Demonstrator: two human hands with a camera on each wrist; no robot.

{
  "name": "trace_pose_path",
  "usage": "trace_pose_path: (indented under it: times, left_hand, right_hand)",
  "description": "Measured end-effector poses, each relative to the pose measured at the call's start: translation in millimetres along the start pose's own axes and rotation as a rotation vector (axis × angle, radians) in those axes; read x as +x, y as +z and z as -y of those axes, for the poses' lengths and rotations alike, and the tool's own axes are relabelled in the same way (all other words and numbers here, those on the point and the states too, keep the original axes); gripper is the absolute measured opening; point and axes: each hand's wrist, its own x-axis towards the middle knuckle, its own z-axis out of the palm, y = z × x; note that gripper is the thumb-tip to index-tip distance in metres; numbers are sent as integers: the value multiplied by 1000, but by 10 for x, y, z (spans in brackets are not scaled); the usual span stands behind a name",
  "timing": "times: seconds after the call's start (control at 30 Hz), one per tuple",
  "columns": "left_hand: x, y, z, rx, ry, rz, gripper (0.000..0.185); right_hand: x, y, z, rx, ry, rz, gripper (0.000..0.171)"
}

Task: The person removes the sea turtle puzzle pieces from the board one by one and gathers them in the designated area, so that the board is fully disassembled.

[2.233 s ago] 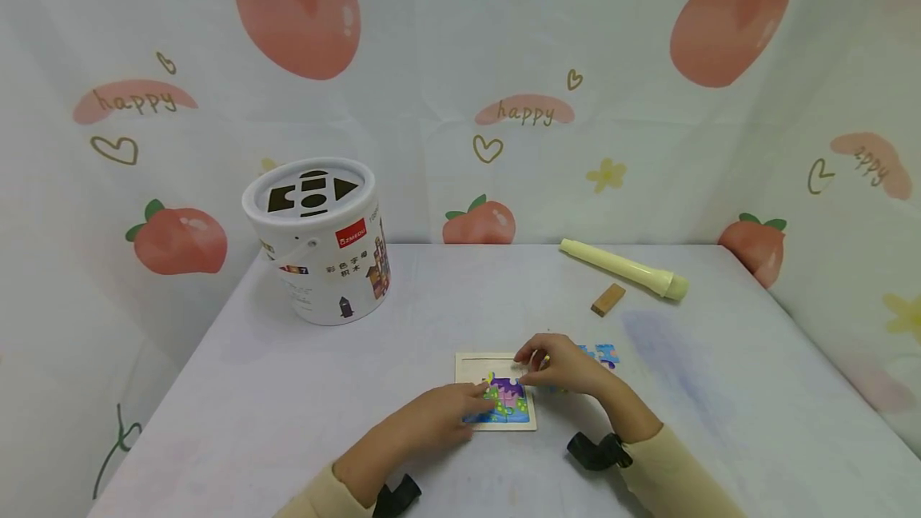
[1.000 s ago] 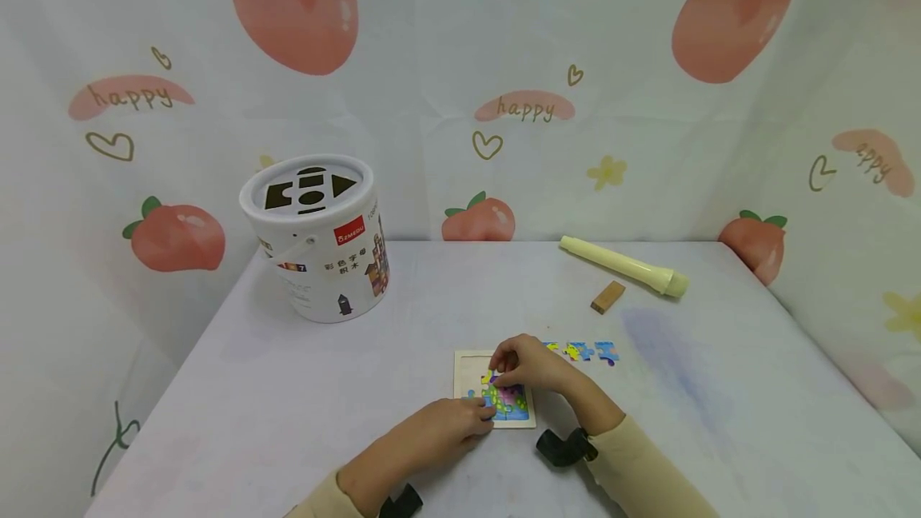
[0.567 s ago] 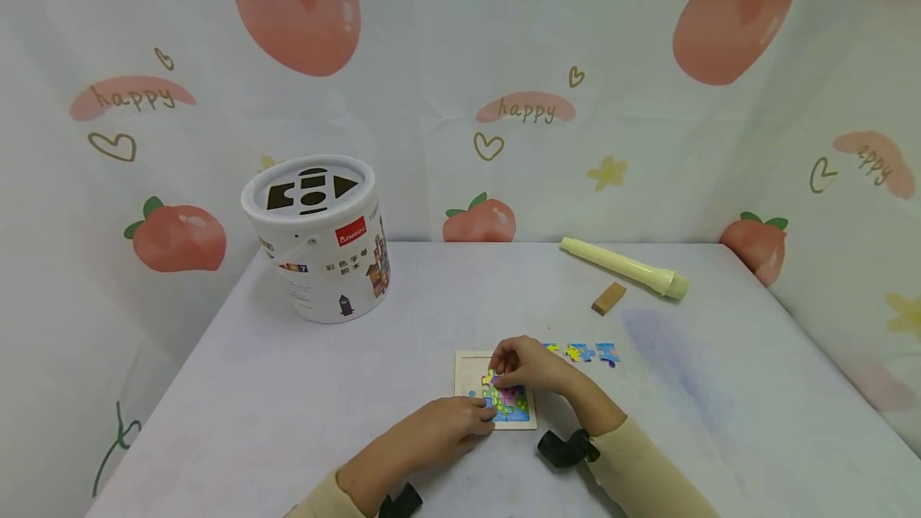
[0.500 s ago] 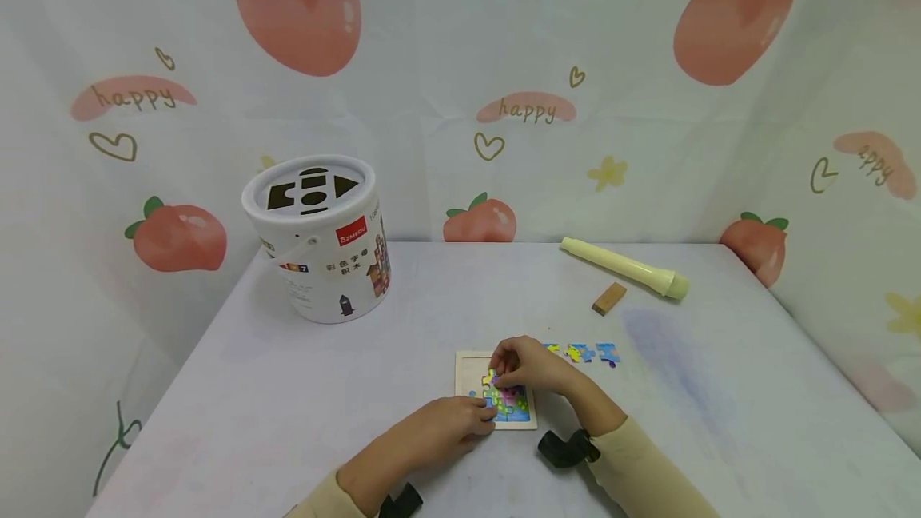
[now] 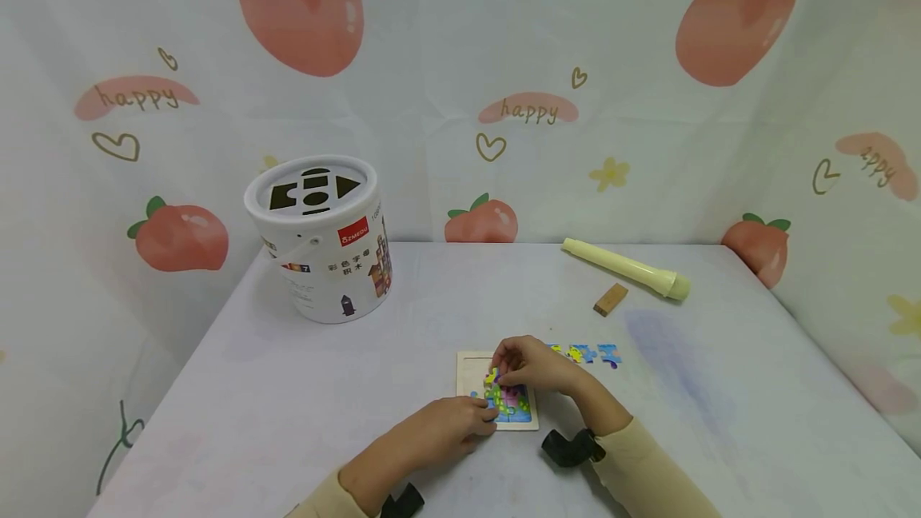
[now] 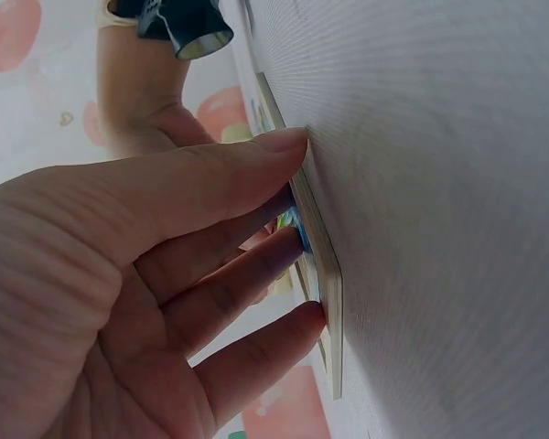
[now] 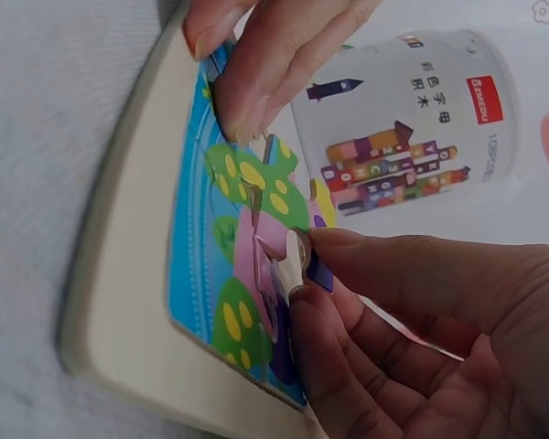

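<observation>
Table (image 5: 302, 390), bucket (image 5: 324, 242), torch (image 5: 626, 268) unchanged since half a second ago; both my hands stayed put. Puzzle board (image 5: 471, 364) lies flat near the front edge. My left hand (image 5: 449, 426) presses straight fingers on its near-left corner. My right hand (image 5: 528, 362) pinches a piece (image 7: 288, 261) over the board. Only the right wrist view shows that pinch; the left wrist view shows the board's edge.

Bright, even light w/ soft shadows; head view edges warped, wrist close-ups blurry.
</observation>
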Motion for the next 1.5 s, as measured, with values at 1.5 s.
trace_pose_path:
  times: [1.5]
  left_hand:
    - [-4, 49, 31, -99, -150, -81, 31]
  right_hand:
    - [-916, -626, -545, 160, 130, -219, 33]
